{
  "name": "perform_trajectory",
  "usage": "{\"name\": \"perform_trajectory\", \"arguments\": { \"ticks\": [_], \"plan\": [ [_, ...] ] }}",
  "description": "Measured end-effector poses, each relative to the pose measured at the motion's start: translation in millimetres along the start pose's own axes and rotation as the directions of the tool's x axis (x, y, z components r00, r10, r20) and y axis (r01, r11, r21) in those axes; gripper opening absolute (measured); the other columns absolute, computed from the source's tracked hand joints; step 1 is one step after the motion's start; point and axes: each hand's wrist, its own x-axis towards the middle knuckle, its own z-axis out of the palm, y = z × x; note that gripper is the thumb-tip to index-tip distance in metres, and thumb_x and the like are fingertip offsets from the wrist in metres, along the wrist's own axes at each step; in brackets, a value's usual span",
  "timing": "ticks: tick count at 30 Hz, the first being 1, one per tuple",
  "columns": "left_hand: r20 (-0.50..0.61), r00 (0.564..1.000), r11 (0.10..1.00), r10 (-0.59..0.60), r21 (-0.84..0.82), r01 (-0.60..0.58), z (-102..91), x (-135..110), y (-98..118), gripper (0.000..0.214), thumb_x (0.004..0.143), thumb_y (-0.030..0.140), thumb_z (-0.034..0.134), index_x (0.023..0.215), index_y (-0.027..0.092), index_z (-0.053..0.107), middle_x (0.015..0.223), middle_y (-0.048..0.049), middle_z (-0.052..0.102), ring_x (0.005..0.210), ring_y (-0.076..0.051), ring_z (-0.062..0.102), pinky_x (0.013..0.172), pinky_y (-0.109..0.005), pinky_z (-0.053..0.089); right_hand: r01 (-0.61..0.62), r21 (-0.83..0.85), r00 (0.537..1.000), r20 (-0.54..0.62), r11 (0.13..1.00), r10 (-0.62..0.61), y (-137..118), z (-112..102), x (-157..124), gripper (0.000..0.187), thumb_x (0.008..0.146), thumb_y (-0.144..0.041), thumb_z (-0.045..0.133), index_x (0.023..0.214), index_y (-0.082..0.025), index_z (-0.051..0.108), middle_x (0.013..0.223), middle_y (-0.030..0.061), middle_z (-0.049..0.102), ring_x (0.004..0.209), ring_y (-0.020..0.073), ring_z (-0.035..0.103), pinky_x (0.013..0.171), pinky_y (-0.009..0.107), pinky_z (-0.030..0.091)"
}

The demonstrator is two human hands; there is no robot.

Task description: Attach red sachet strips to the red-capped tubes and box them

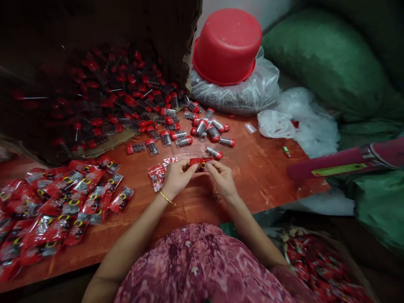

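Between my two hands, over the table (252, 176), is a small red printed packet (199, 162). My left hand (179, 176) pinches its left end between thumb and fingers. At the opposite end my right hand (222, 177) also grips it. Several flat red packets (155, 176) lie beside my left hand, partly hidden by it. Just beyond the hands rests a clear tube with a red cap (213, 152), with dark round pieces inside. More such tubes (183, 141) are scattered behind it.
An open cardboard box (187, 63) spills many red-capped tubes at the back left. Filled red packets (63, 202) are heaped at left. An upturned red tub (232, 38) sits on a plastic bag (240, 99). A magenta pole (341, 162) crosses the right edge; green sacks (325, 59) stand behind.
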Motion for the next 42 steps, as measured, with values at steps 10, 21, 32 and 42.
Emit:
{"name": "perform_trajectory", "arguments": {
  "ticks": [10,21,32,42],
  "plan": [
    [-0.014,0.955,0.855,-0.297,-0.448,0.259,20.9,-25.5,-3.8,0.035,0.063,0.047,0.070,0.077,0.014,0.067,0.071,-0.0028,0.067,0.064,-0.012,0.058,0.058,-0.022,0.042,-0.024,-0.068,0.975,-0.221,0.997,0.008,11.0,19.8,-4.8,0.035,0.079,-0.045,0.053,0.058,-0.017,0.054,0.054,-0.0043,0.047,0.054,0.0088,0.041,0.055,0.022,0.036],
    [-0.209,0.853,0.679,-0.479,-0.704,0.209,14.8,-13.7,-2.9,0.038,0.046,0.044,0.081,0.063,0.014,0.066,0.061,0.0015,0.065,0.057,-0.008,0.056,0.059,-0.021,0.044,0.121,-0.514,0.988,-0.017,0.849,-0.152,11.0,16.5,15.7,0.047,0.091,-0.042,0.027,0.074,-0.016,0.062,0.075,0.0067,0.061,0.073,0.0183,0.053,0.069,0.032,0.043],
    [-0.036,0.813,0.562,-0.581,-0.740,0.369,2.3,-17.7,4.4,0.038,0.049,0.043,0.081,0.064,0.015,0.061,0.052,0.0029,0.061,0.043,-0.007,0.054,0.044,-0.017,0.039,0.373,-0.887,0.925,0.332,0.273,-0.185,33.2,-49.1,22.1,0.042,0.081,-0.009,0.041,0.109,-0.030,0.064,0.133,0.0030,0.051,0.125,0.0251,0.035,0.100,0.048,0.025],
    [0.045,0.821,0.516,-0.569,-0.758,0.399,4.7,-23.3,9.6,0.034,0.050,0.038,0.079,0.065,0.015,0.059,0.056,0.0015,0.064,0.046,-0.009,0.056,0.047,-0.020,0.047,0.008,-0.953,0.983,-0.048,0.303,-0.176,28.7,-22.7,-3.9,0.066,0.078,-0.058,0.050,0.119,-0.005,0.051,0.098,0.0186,0.062,0.088,0.0287,0.055,0.075,0.038,0.041]
  ]
}}
